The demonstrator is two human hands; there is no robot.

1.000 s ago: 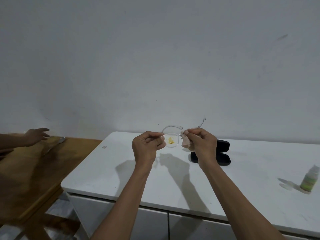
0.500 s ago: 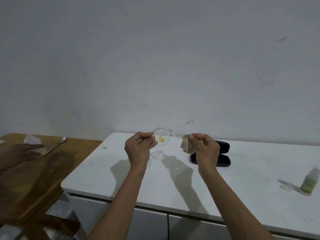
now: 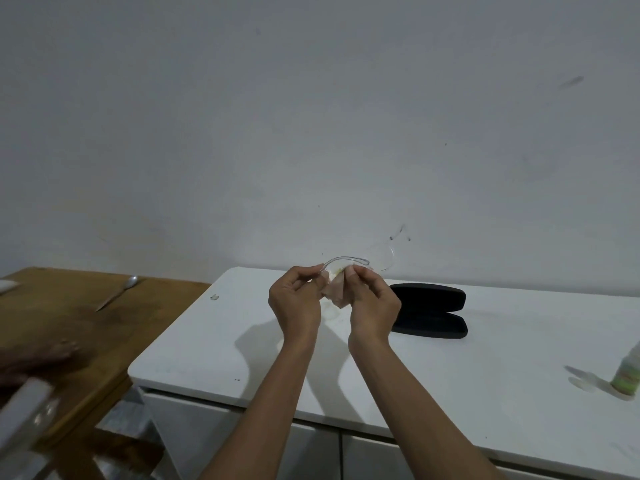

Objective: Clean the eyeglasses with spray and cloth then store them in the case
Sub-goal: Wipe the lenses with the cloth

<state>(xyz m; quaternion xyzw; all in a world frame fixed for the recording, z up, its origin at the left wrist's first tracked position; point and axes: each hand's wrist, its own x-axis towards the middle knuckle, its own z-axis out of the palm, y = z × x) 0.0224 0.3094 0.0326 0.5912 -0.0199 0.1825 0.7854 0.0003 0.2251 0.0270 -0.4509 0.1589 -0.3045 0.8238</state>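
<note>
Both hands (image 3: 332,299) on eyeglasses (image 3: 360,263), cloth (image 3: 335,292)

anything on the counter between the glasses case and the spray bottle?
No. Head view shows only bare white counter between the open black case and the spray bottle.

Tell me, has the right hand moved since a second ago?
Yes. The right hand, pinching the cloth, has closed in toward the left hand, leftward away from the open black case, which it overlapped before.
</note>
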